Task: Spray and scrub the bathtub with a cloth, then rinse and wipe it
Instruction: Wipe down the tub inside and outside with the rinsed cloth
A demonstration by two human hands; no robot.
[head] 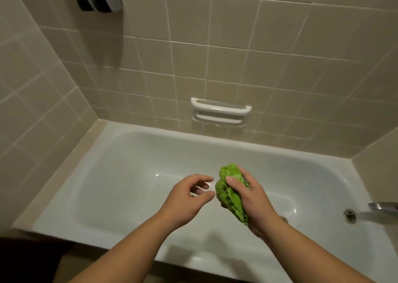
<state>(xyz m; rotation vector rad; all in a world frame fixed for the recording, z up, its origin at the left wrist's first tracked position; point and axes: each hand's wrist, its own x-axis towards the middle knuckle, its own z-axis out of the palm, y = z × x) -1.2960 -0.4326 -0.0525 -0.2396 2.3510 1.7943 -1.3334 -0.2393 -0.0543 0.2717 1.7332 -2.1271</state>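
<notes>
Right hand [249, 198] grips bunched cloth [231, 193] above tub [129, 164]. Left hand [189, 194], just beside, pinches small white thing [210, 186]. Tub looks dry; spraying, scrubbing, rinsing likely all ahead.

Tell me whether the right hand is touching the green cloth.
Touching. The head view shows the right hand with its thumb and fingers wrapped round the bunched green cloth, held above the bathtub.

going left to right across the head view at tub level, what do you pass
left hand → small clear plastic piece pinched in its fingers → green cloth → right hand → overflow plate → metal spout, all over or at the white bathtub.
</notes>
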